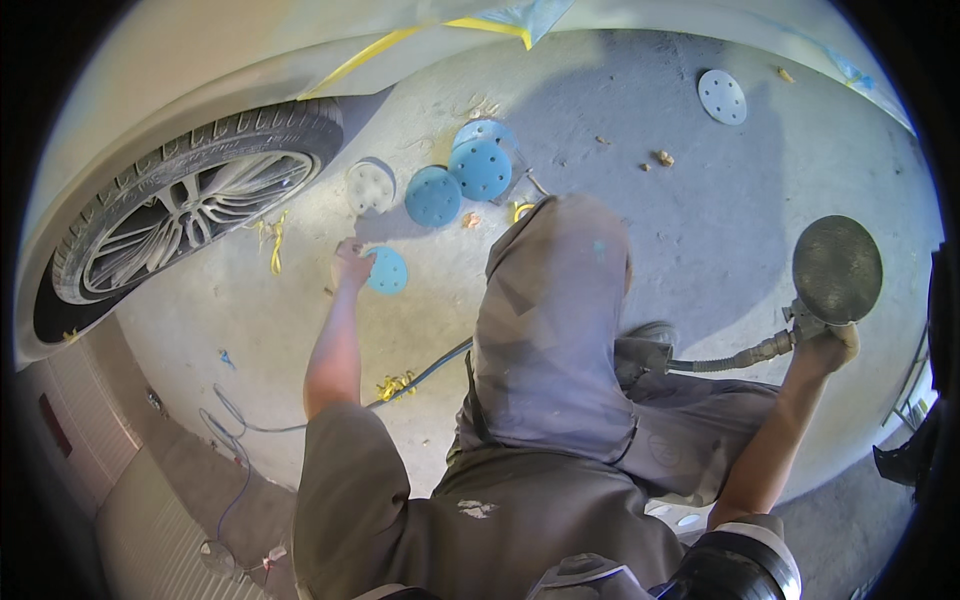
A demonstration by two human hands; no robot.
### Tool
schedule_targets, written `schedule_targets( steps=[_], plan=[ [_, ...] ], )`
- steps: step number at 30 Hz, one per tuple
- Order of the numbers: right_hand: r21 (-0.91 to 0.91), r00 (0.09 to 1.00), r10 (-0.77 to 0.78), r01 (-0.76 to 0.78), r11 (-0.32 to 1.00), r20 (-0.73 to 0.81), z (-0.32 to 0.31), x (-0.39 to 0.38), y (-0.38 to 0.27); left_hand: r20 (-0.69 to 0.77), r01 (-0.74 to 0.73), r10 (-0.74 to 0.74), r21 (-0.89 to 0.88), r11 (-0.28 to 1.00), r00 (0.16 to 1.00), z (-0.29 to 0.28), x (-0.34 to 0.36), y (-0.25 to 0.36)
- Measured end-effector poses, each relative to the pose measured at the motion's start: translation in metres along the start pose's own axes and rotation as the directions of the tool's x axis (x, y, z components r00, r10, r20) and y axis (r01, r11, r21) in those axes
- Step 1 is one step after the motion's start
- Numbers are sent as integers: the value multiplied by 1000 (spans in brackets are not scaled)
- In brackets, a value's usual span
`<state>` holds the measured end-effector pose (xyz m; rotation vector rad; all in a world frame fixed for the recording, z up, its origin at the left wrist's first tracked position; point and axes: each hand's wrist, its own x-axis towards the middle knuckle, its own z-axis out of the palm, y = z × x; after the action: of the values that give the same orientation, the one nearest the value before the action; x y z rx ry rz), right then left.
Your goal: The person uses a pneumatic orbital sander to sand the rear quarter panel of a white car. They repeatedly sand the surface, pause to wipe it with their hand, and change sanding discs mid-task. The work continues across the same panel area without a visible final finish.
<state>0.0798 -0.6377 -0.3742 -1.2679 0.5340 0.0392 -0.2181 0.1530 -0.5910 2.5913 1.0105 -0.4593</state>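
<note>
My left hand (352,262) is closed at the left edge of a light blue sanding disc (389,271) with holes in it, just above the floor or on it. My right hand (836,348) grips a sander (806,320), whose round dark pad (838,270) faces up with no disc seen on it. A ribbed hose (745,355) runs from the sander toward my leg. Beyond my left hand lie a blue disc (433,197), another blue disc (482,170) overlapping a third, and a pale disc (370,188).
A car wheel (190,205) and masked bodywork (400,40) curve along the left and top. Yellow tape scraps (277,245) and a thin hose (270,430) lie on the concrete. A white disc (722,97) is at the far right. My raised knee (560,300) stands between my arms.
</note>
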Motion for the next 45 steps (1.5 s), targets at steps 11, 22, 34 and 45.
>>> schedule_targets(
  steps=[11, 22, 34, 45],
  plan=[
    [261, 917, 29, -143, 955, 398, 21, 3, 6, -117, -367, 356, -92, 925, 927, 32, 63, 262],
    [211, 950, -31, -37, 977, 309, 29, -15, -2, 173, -194, 310, -482, 854, 935, -44, 55, 297],
    [569, 707, -211, -316, 759, 674, 122, 7, -4, 9, 419, 813, -860, -291, 582, -169, -108, 535],
    [598, 751, -170, -345, 723, 638, 144, -15, -43, -61, 290, 852, -925, -244, 520, -178, -167, 617]
  ],
)
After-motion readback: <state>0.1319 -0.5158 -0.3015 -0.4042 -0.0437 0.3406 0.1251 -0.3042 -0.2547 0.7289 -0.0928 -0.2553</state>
